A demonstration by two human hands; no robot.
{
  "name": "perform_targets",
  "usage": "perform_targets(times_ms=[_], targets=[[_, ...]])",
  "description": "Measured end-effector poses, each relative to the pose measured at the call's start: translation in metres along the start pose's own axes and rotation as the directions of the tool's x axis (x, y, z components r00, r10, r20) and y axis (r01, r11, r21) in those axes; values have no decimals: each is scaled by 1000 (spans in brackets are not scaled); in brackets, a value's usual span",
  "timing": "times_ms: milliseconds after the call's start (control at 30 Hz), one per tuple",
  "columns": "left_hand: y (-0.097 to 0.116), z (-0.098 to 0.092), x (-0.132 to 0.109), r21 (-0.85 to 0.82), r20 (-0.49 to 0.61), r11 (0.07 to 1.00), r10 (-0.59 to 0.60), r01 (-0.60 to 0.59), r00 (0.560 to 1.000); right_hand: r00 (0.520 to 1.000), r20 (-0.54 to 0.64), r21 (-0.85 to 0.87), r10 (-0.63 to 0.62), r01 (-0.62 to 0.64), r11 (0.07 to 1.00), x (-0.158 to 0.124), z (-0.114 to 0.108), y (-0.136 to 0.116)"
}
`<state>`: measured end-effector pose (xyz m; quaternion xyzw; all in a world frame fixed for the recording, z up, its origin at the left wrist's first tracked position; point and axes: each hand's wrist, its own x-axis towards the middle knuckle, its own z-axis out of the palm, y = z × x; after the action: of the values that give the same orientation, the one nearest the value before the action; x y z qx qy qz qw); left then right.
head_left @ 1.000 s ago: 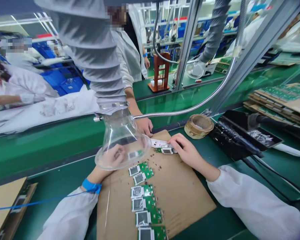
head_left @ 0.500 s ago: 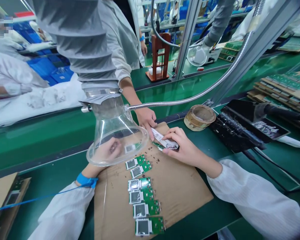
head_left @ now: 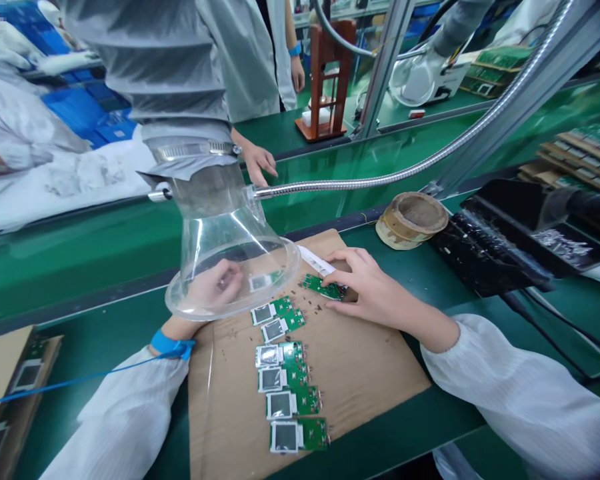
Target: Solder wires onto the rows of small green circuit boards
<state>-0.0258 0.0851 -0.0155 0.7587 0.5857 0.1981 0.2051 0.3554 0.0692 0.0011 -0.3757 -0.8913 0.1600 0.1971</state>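
Green circuit board (head_left: 316,285), 1 piece: flat, rigid, small components on its upper face, any printing too small to read. Located at the far right of a brown cardboard sheet (head_left: 365,373). Its right end is clamped between the thumb and fingers of the right hand (head_left: 367,283).

White strip (head_left: 314,259), 1 piece: narrow, smooth, just beyond the board, near end at the right hand's fingers; dark marks, illegible.

Left hand (head_left: 213,287): seen through clear plastic, fingers curled; cannot tell whether they close on anything. Blue wrist strap (head_left: 171,345) with blue cord.

Display boards (head_left: 283,379), 6 pieces: green, each with a grey rectangular screen in a white frame at its left end; in a column from near to far on the cardboard. A further display board (head_left: 263,282) shows through the plastic, right of the left hand.

Fume hood (head_left: 220,223), 1: transparent, cone-shaped, above the left hand; ribbed grey fabric hose (head_left: 170,73), steel hose clamp (head_left: 195,151).

Round container (head_left: 405,233), 1: brown, thick-walled, far right.

Black box (head_left: 485,253), 1: scuffed, right of the container.

Wooden stand (head_left: 317,77), 1: reddish-brown frame, far side. Co-worker's hand (head_left: 259,163): left of the stand, well apart from the circuit board.
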Motion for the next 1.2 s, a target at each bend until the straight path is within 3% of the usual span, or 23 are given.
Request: perform_targets(times_ms=[433, 633, 967, 1200], targets=[[3, -3, -1, 7, 1, 999, -33, 33, 999, 991, -120, -4, -54, 54, 999, 3, -4, 2], [5, -4, 0, 5, -6, 1000, -11, 11, 1000, 973, -209, 73, 98, -84, 994, 5, -7, 9], [6, -5, -1, 45, 8, 998, -41, 41, 999, 959, -212, 165, 186, -153, 974, 5, -5, 18], [5, -4, 0, -17, -15, 1000, -5, 5, 1000, 991, -111, 73, 68, -60, 995, 4, -8, 25]])
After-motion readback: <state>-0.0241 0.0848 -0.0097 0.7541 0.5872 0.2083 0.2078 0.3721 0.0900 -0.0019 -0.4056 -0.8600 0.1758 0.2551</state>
